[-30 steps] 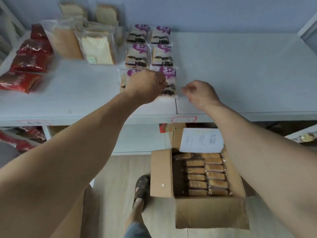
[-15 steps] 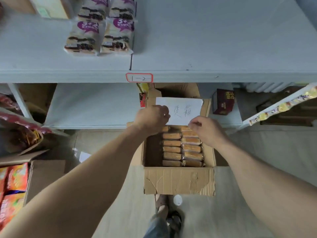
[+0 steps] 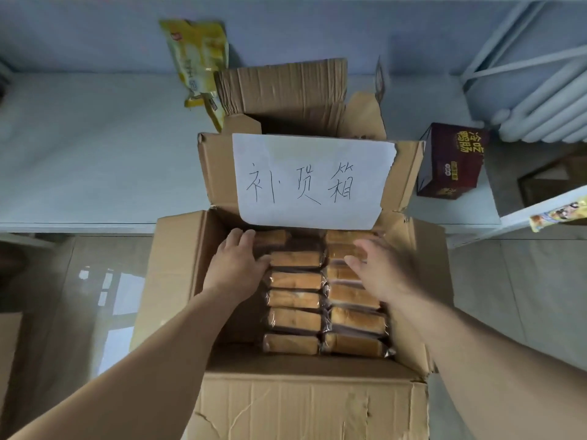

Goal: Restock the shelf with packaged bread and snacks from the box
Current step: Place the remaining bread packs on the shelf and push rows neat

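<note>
Both hands are down inside the cardboard box rn, which sits open on the floor w/ its flaps folded out. Box is packed w/ clear-wrapped bread packs standing in two columns side by side, golden crusts up. Left hand is on the left column near the far end, fingers spread and laid flat over the top couple of packs, thumb pointing in toward the middle; it's touching them but the grip isn't closed around anything, looks open to me. Right hand is over the right column, fingers splayed and a bit blurred, palm down on or just above the packs, also an open grip, nothing held. Far flap of the box stands up and has a white paper sign stuck on it w/ handwritten characters. Behind that there's a second cardboard box, open too, can't see what's inside. Both sit against the low pale shelf. On that shelf: a yellow snack bag leaning by the back wall just left of the second box, and a dark maroon carton off to the right w/ yellow print. White radiator in the upper right corner, and a snack packet pokes in at the right edge.
</note>
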